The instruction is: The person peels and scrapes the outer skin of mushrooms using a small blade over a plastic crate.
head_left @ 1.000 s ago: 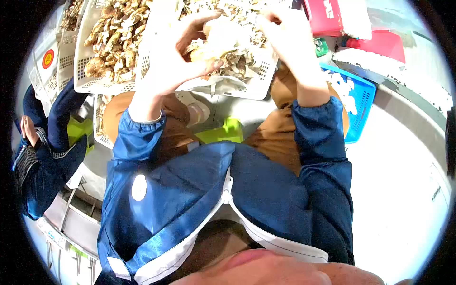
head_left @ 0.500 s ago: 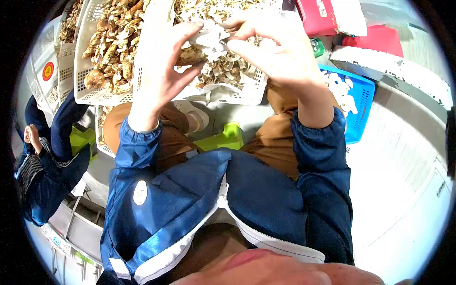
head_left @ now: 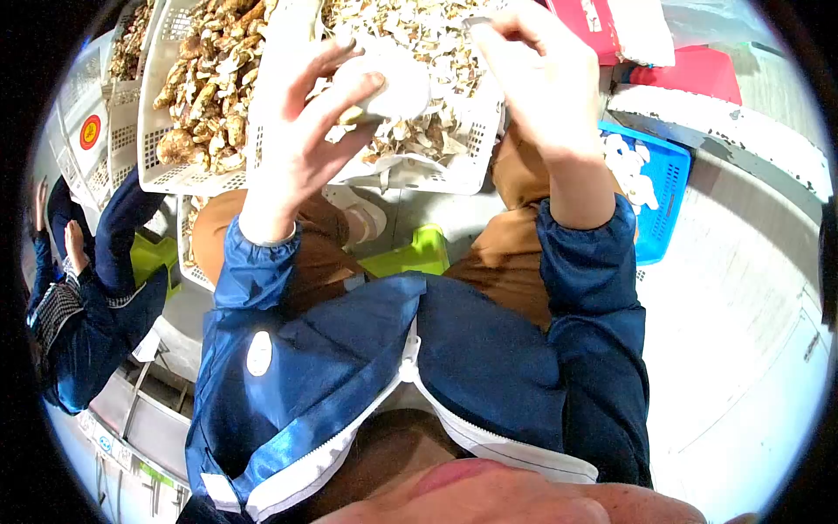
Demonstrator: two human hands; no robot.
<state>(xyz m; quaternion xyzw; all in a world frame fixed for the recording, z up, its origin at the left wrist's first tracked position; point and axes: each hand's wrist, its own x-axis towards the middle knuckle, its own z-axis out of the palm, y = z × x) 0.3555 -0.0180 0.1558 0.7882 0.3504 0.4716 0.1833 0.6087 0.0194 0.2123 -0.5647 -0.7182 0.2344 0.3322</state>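
The bare right hand (head_left: 546,96) has just moved right, away from the round white mushroom (head_left: 400,83), so now only the bare left hand (head_left: 314,131) holds it, over the white plastic basket (head_left: 436,180). The right hand curls; I cannot tell what it holds.

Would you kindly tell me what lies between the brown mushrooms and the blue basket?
The head view shows a white basket of pale pieces and the right trouser leg, with left hand and right hand partly over the basket.
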